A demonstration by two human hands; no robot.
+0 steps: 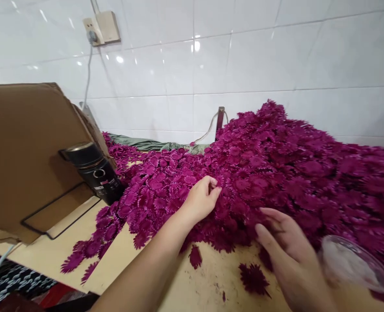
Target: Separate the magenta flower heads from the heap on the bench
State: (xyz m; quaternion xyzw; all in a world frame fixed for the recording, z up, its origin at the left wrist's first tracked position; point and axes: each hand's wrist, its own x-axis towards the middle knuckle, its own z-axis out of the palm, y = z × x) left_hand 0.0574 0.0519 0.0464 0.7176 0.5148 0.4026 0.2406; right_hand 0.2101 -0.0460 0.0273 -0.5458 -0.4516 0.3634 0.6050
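Left hand pinches one purple flower head on the heap; right hand, fingers loosely spread, rests empty beside it. Blooms appear light, soft, crushable; grip gently at the base.

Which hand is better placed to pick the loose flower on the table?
Right hand, probably: the loose flower lies just beside it. The left hand is up at the pile, fingertips pinched there.
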